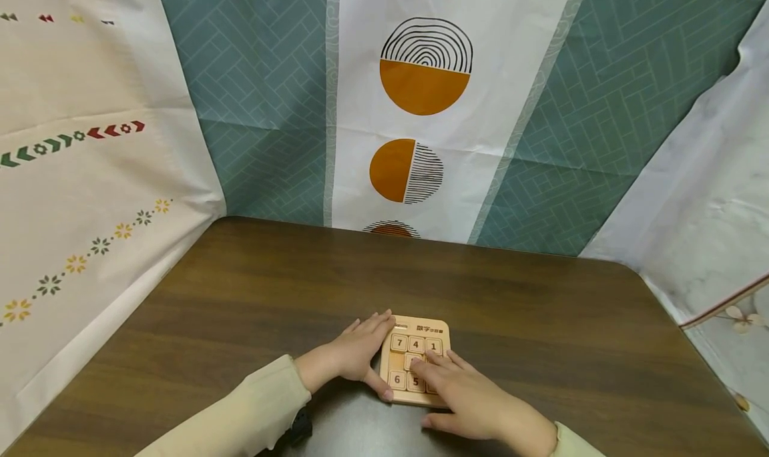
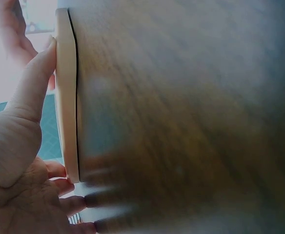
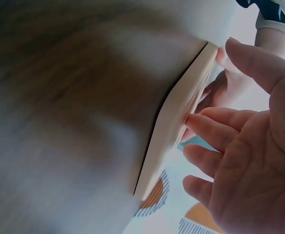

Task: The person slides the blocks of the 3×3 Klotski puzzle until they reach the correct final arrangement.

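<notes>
A wooden sliding number puzzle (image 1: 404,397) lies flat on the table near the front. Tiles 7, 4 and 1 make its top row, and 6 and 5 show in the bottom row. The left slot of the middle row is bare. My left hand (image 1: 360,350) holds the puzzle's left side, thumb at the near corner and fingers at the far corner. Over the right side reaches my right hand (image 1: 465,393), with extended fingers touching the middle tile (image 1: 410,361) and its surroundings. That hand hides the tiles at the right of the lower two rows.
The dark wooden table (image 1: 288,277) extends around the puzzle. Patterned cloth (image 1: 264,110) hangs behind it, with pale cloths at both sides. A black band (image 1: 300,427) shows at the left wrist.
</notes>
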Demonstrator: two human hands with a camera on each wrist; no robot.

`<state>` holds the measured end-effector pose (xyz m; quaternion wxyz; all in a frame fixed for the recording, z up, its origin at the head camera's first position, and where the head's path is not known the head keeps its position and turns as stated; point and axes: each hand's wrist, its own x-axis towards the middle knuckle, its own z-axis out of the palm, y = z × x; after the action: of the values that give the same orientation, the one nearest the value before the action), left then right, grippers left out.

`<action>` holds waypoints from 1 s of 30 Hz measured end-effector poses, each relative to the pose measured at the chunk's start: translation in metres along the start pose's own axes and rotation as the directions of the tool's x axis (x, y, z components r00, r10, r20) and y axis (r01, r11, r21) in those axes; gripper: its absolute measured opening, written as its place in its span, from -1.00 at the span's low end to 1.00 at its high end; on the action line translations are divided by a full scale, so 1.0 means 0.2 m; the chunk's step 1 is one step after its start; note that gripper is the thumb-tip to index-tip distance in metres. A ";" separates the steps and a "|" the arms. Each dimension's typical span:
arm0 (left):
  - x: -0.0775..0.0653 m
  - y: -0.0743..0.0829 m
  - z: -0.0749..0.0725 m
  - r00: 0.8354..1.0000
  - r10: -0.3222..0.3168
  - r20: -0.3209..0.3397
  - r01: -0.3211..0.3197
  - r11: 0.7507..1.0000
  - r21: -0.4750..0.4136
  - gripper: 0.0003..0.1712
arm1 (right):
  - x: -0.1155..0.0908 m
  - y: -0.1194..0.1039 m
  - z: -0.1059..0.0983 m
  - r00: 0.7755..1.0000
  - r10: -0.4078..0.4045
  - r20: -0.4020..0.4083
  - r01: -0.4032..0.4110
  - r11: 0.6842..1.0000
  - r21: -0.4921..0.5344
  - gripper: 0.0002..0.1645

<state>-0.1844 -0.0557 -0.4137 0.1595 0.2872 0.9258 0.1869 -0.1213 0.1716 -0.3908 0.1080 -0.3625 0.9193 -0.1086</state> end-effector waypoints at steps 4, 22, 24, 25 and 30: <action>0.00 0.00 0.00 1.000 -0.003 0.001 0.003 1.000 0.001 0.44 | -0.02 0.02 -0.01 1.000 0.016 0.011 -0.016 0.999 0.034 -0.13; 0.00 0.00 0.01 1.000 0.015 0.012 -0.015 1.000 -0.007 0.41 | 0.16 -0.01 -0.02 0.995 0.066 0.076 -0.075 0.990 0.119 -0.02; 0.00 0.00 0.01 1.000 0.015 0.010 -0.015 1.000 -0.008 0.41 | 0.15 -0.02 -0.02 0.995 0.062 0.079 -0.070 0.993 0.099 -0.02; 0.00 0.00 0.01 1.000 0.015 0.008 -0.014 1.000 -0.009 0.41 | 0.15 -0.03 -0.02 0.995 0.059 0.077 -0.066 0.994 0.091 -0.02; 0.00 -0.01 0.00 1.000 0.011 0.004 -0.011 1.000 0.009 0.42 | 0.11 -0.07 -0.01 0.996 0.032 0.083 -0.037 0.998 0.054 -0.02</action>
<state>-0.1848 -0.0568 -0.4142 0.1591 0.2936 0.9247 0.1828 -0.1295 0.1464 -0.3870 0.1576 -0.3478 0.9168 -0.1170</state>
